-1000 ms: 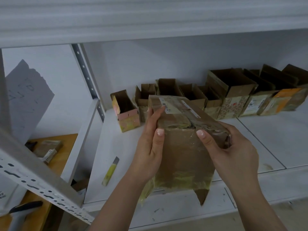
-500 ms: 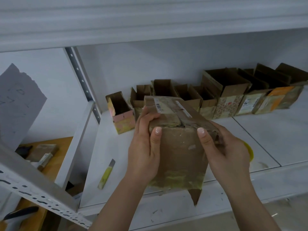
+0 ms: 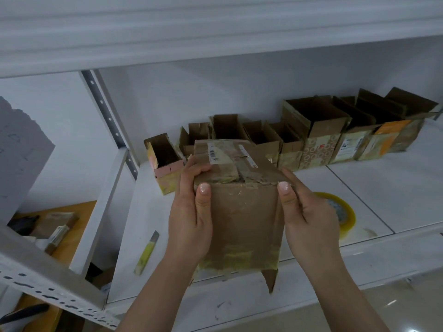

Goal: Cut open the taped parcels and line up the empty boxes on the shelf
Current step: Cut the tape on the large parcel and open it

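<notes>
head cam | faces forward-down at shelf (image 3: 395, 188) | close, edges perhaps warped

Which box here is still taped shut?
The parcel held between the left hand and right hand; its top flaps are closed under tape, while every box in the row behind stands open.

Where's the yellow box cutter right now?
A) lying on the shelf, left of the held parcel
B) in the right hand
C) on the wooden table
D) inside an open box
A: the yellow box cutter lies on the white shelf, left of the parcel that both the left hand and right hand grip.
</notes>
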Demonstrator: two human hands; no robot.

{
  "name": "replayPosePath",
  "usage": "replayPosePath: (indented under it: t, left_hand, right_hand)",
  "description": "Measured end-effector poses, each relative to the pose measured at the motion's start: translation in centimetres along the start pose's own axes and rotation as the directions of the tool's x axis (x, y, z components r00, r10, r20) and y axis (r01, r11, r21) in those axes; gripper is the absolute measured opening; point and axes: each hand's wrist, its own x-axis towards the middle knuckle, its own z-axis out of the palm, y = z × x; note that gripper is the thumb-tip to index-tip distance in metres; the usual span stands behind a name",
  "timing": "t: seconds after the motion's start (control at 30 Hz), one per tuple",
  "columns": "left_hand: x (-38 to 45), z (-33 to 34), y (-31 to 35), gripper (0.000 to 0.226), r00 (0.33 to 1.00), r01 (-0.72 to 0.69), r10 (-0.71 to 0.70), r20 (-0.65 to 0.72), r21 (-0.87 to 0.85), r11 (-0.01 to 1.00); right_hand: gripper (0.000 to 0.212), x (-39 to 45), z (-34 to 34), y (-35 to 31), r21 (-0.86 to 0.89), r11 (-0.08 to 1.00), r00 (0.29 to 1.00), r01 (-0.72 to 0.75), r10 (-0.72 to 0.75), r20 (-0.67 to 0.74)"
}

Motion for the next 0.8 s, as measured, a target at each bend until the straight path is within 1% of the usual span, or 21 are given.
replayPosePath:
  t: [0.07,0.13,0.17,0.23,0.3,0.33,0.4,0.5,0.6,0.63,0.7,0.77,0.8]
  left_hand:
    - [0.0,0.0,0.0,0.062,1.0,-0.005,0.005,-0.006,0.001,1.0]
    - [0.1,-0.1,-0.2,0.053,1.0,0.015,-0.015,-0.014,0.0,1.0]
    - [0.1,-0.1,-0.3,0.046,1.0,0.024,-0.024,-0.018,-0.004,1.0]
    - [0.2,-0.4,-0.4,0.037,0.999,0.033,-0.033,-0.027,-0.018,0.999]
    - [0.4,-0.7,-0.3,0.036,0.999,0.033,-0.034,-0.032,-0.031,0.999]
    - [0.4,-0.8,-0.3,0.037,0.999,0.025,-0.025,-0.033,-0.029,0.999]
    - [0.3,-0.7,-0.3,0.044,1.0,0.003,-0.004,-0.03,-0.015,1.0]
    - [0.2,-0.6,-0.5,0.057,0.999,0.021,-0.021,-0.041,-0.006,1.0]
    - [0.2,-0.5,-0.6,0.062,0.999,0.025,-0.025,-0.045,-0.006,1.0]
    - [0.2,-0.5,-0.6,0.062,0.999,0.026,-0.026,-0.044,-0.002,1.0]
    - [0.0,-0.4,-0.7,0.063,0.998,0.033,-0.032,-0.051,0.013,0.999]
    - [-0.1,-0.2,-0.7,0.064,0.998,0.034,-0.033,-0.054,0.017,0.999]
    - [-0.2,-0.1,-0.7,0.064,0.998,0.031,-0.03,-0.054,0.016,0.999]
  right_hand:
    - [0.069,0.0,0.1,-0.1,-0.013,1.0,1.0,0.019,-0.018,0.013]
    - [0.072,0.0,0.3,0.1,0.008,0.998,0.998,0.061,-0.061,0.032]
    - [0.077,-0.1,0.4,0.2,0.066,0.995,0.996,0.074,-0.078,0.049]
    - [0.086,0.0,0.4,0.8,0.274,0.961,0.994,0.036,-0.063,0.09]
    - [0.086,0.5,0.6,1.6,0.436,0.899,0.994,-0.028,-0.021,0.108]
    - [0.085,0.9,0.7,1.8,0.468,0.883,0.993,-0.043,-0.012,0.115]
    - [0.082,1.5,1.3,1.7,0.476,0.879,0.991,-0.037,-0.027,0.128]
    - [0.075,2.0,2.3,1.5,0.402,0.915,0.993,0.014,-0.059,0.1]
    - [0.057,2.0,2.9,1.5,0.26,0.959,0.992,0.111,-0.121,0.022]
    - [0.058,2.0,3.1,1.6,0.224,0.963,0.989,0.149,-0.151,-0.011]
    - [0.068,2.2,3.4,1.6,0.117,0.967,0.971,0.227,-0.215,-0.104]
    - [0.069,2.4,3.4,1.4,-0.026,0.957,0.938,0.288,-0.287,-0.194]
    - [0.067,2.4,3.5,1.4,-0.071,0.95,0.925,0.305,-0.313,-0.214]
